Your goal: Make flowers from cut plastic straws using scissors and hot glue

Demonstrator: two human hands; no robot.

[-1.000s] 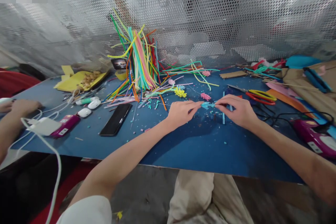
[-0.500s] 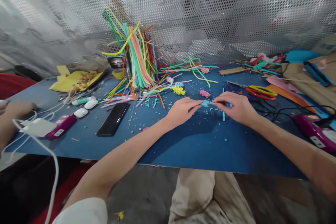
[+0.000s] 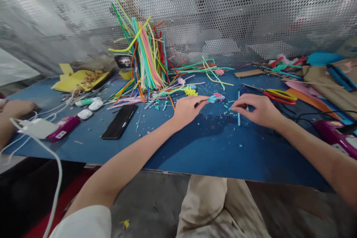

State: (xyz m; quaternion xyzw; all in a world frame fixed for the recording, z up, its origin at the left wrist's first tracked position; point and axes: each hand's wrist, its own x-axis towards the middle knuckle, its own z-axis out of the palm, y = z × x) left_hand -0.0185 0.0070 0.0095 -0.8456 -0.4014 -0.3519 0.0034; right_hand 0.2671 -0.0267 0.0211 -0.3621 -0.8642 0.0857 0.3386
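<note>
A small light-blue fuzzy piece [image 3: 212,99] is pinched between the thumb and fingers of my left hand [image 3: 187,111]. Right behind it a pink fuzzy cluster [image 3: 219,96] shows on the table. My right hand [image 3: 256,111] has its thumb and fingertips together over the table, apart from the blue piece; what its fingertips hold is too small to name. A blue pipe cleaner [image 3: 239,116] lies beneath the right fingers. Short blue and teal snippets [image 3: 225,106] are scattered between the hands. A yellow fuzzy cluster [image 3: 190,91] rests behind my left hand.
A bundle of coloured pipe cleaners [image 3: 146,55] stands at the back. Scissors [image 3: 280,96] lie to the right. A black phone [image 3: 119,122], white cables and a purple power strip [image 3: 64,128] are at the left, near another person's hand [image 3: 21,109].
My right hand has drawn back from the blue piece, slightly to the right. My left hand has moved a little left and up, still pinching the piece.
</note>
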